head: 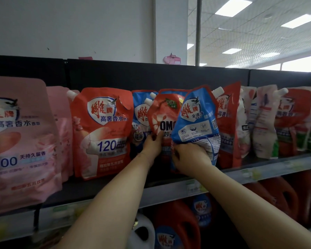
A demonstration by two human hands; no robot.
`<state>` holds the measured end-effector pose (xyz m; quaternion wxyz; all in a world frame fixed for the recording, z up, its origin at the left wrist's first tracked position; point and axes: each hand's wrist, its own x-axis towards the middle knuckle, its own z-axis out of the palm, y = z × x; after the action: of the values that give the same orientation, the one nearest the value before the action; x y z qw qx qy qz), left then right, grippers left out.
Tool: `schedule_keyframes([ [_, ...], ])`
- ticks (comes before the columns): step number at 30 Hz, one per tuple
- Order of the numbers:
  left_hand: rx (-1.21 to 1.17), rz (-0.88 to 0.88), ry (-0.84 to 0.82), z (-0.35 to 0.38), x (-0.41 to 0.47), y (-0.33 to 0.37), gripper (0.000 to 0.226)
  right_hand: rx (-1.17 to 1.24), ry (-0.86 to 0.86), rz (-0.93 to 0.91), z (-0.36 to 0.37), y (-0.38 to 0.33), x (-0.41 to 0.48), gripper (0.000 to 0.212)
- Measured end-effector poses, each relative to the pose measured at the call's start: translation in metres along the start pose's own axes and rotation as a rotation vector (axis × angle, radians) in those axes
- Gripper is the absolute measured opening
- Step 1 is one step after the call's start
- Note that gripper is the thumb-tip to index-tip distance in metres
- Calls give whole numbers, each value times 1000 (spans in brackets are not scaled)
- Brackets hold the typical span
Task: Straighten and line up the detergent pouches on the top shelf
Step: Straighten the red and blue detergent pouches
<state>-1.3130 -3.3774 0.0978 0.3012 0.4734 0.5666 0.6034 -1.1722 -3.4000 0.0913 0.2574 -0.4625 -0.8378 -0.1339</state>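
— What are you wearing?
— My forearms [115, 194] are bare as far as they show.
— Anything on the fingers [157, 138]?
— Dark polish on the nails [176, 155], left hand [152, 145] and right hand [190, 157] alike.

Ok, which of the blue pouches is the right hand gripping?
The front blue pouch, tilted, crumpled at its lower end in the right hand. The other blue pouch stands further back, left of the red OMO pouch.
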Motion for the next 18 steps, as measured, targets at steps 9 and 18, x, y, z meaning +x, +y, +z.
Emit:
schedule_keyframes([
  [9, 218, 85, 137, -2, -8, -1, 48, -122, 25, 106, 4, 5, 6, 19],
  [18, 465, 274, 250, -24, -40, 0, 35, -170, -26, 143, 4, -4, 8, 16],
])
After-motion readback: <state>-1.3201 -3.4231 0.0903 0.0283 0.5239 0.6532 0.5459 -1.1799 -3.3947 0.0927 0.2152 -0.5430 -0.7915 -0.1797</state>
